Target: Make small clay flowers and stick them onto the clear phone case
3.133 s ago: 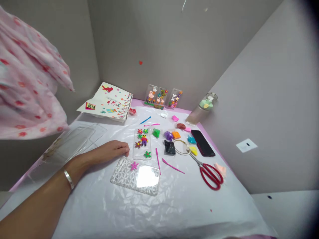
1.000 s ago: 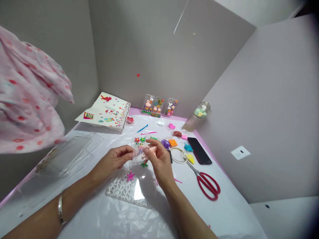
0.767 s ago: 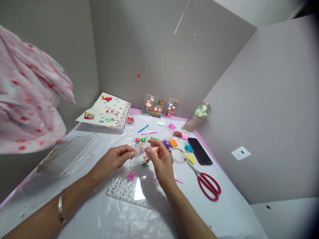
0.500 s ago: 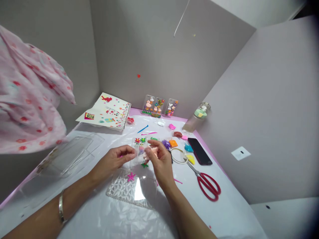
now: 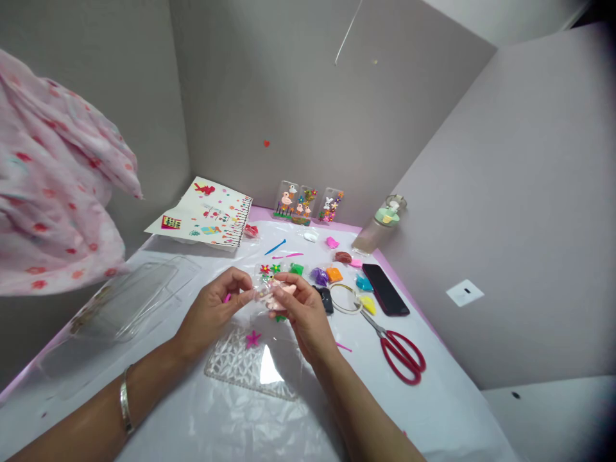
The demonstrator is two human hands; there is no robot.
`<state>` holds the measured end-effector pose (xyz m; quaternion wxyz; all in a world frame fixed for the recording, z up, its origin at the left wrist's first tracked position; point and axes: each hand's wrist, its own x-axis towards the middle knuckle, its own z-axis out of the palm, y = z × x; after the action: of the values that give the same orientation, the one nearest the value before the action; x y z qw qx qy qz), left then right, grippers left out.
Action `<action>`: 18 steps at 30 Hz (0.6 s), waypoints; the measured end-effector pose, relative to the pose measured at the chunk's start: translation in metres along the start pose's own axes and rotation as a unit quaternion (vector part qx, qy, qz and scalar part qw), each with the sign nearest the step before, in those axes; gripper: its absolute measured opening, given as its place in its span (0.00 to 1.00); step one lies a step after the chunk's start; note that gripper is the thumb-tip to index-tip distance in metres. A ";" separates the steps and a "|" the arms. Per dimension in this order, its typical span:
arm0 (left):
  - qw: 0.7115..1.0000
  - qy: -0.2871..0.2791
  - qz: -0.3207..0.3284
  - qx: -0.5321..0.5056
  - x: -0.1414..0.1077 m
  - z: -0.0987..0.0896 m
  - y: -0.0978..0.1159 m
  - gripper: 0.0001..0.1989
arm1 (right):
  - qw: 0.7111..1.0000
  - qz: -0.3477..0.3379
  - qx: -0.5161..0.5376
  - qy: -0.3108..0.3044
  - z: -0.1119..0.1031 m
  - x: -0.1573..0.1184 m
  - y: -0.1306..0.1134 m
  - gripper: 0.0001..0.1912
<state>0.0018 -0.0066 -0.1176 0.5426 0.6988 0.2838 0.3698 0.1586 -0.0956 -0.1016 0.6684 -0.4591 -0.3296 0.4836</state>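
Note:
My right hand is closed round a packet of pale pink modelling clay in clear plastic. The fingertips of my left hand pinch the left end of its wrapper. Below the packet lies a clear textured plate with a pink clay starfish shape on it. Just behind my hands is a clear phone case with red and green clay flowers, partly hidden. Something bright pink shows by my left fingers; its kind is hidden.
Clay packets, among them purple, orange and black, lie to the right. Beyond them are a white ring, red-handled scissors, a phone and a bottle. Clear plastic boxes lie left; decorated cases lean behind.
Both hands have come together over the packet. My left fingers now grip its wrapper, and the packet has shifted left and turned flatter in my right hand.

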 end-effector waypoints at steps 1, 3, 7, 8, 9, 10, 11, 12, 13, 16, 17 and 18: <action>1.000 -0.001 0.000 0.007 0.000 0.000 0.000 0.09 | 1.000 -0.006 -0.007 0.010 0.000 0.000 0.000 0.18; 1.000 -0.013 0.010 0.011 0.000 0.000 0.001 0.10 | 0.999 -0.022 -0.029 0.026 0.001 -0.001 0.000 0.17; 0.999 -0.028 0.021 0.023 -0.002 0.002 0.003 0.09 | 0.996 -0.046 -0.068 0.035 0.003 -0.003 -0.001 0.15; 0.999 -0.028 0.012 0.034 -0.002 0.002 0.004 0.09 | 0.995 -0.050 -0.077 0.034 0.003 -0.004 -0.001 0.15; 0.998 -0.033 0.003 0.045 -0.003 0.002 0.004 0.09 | 0.994 -0.054 -0.086 0.035 0.003 -0.004 -0.001 0.15; 0.998 -0.044 -0.002 0.051 -0.003 0.002 0.004 0.10 | 0.993 -0.058 -0.093 0.036 0.003 -0.004 -0.001 0.15; 0.997 -0.056 -0.001 0.053 -0.003 0.001 0.004 0.10 | 0.993 -0.059 -0.097 0.036 0.003 -0.004 -0.001 0.15; 0.996 -0.068 0.007 0.052 -0.003 0.000 0.004 0.10 | 0.993 -0.058 -0.096 0.034 0.003 -0.003 -0.001 0.15; 0.996 -0.075 0.016 0.050 -0.003 -0.001 0.004 0.10 | 0.994 -0.055 -0.090 0.030 0.002 -0.003 -0.001 0.15; 0.996 -0.063 0.032 0.050 -0.001 -0.004 0.004 0.12 | 0.997 -0.043 -0.061 0.014 0.001 -0.002 0.000 0.15; 0.997 -0.057 0.028 0.052 -0.001 -0.004 0.004 0.12 | 0.998 -0.041 -0.055 0.011 0.001 -0.002 0.000 0.15; 0.997 -0.053 0.021 0.051 0.000 -0.005 0.004 0.12 | 0.998 -0.040 -0.053 0.008 0.001 -0.003 0.000 0.15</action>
<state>-0.0024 -0.0046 -0.1131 0.5126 0.7501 0.2584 0.3284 0.1569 -0.0977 -0.1014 0.6647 -0.4843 -0.3672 0.4345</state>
